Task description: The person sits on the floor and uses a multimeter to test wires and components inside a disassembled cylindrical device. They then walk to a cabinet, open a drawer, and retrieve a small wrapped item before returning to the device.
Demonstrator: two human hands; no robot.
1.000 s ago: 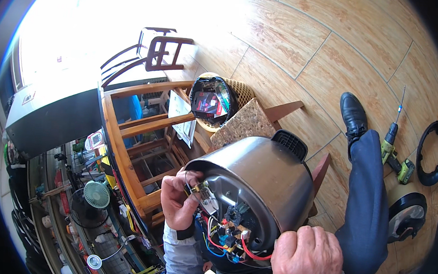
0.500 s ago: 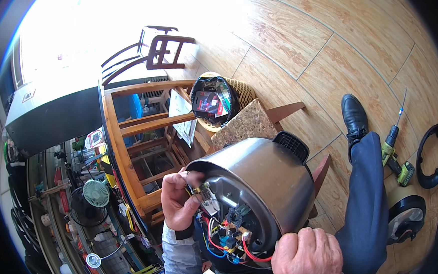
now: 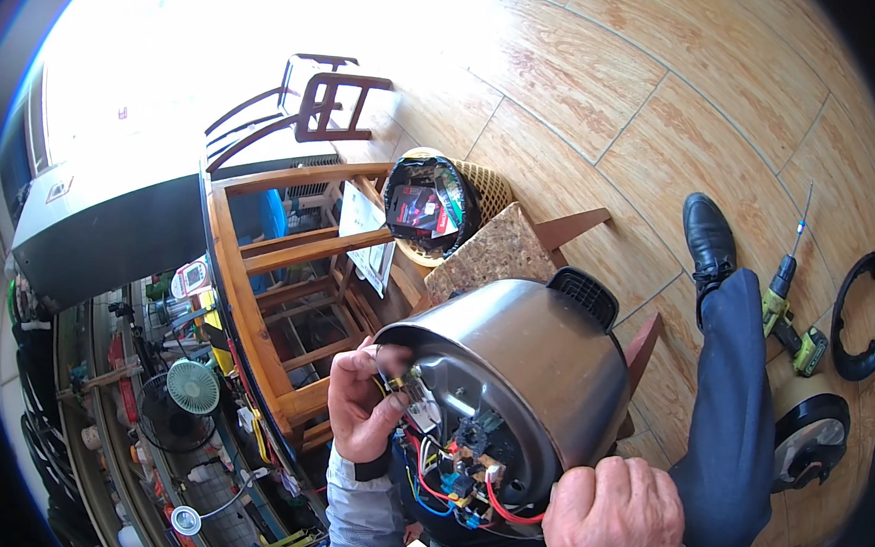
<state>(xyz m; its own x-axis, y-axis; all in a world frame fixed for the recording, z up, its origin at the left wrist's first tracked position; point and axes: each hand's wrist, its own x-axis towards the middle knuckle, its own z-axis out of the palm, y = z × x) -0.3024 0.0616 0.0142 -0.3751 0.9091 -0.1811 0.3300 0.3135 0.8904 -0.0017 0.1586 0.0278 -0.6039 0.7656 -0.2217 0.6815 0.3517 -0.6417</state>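
Observation:
A brownish metallic cooker housing [image 3: 524,339] lies tipped on its side, its open underside facing me. Inside the rim, a jumble of circuit parts [image 3: 465,471] hangs out with red wires [image 3: 508,513], blue and yellow ones. My left hand [image 3: 361,409] is closed at the left rim, thumb and fingers pinching a small circuit board [image 3: 412,392] with a pale part on it; the fingertips are blurred and partly hidden. At the lower right rim my right hand [image 3: 615,520] is curled into a fist, the red wires running toward it; its palm is hidden.
The housing rests on a cork-topped stool [image 3: 489,247]. Behind stand a yellow basket [image 3: 491,187] with a black liner and a wooden frame [image 3: 245,312]. A green power drill [image 3: 790,320], a black ring [image 3: 864,315] and a round base [image 3: 806,436] lie right of my leg.
The small board in my left hand has tilted slightly and sits a little further inside the rim. My right hand has hardly moved.

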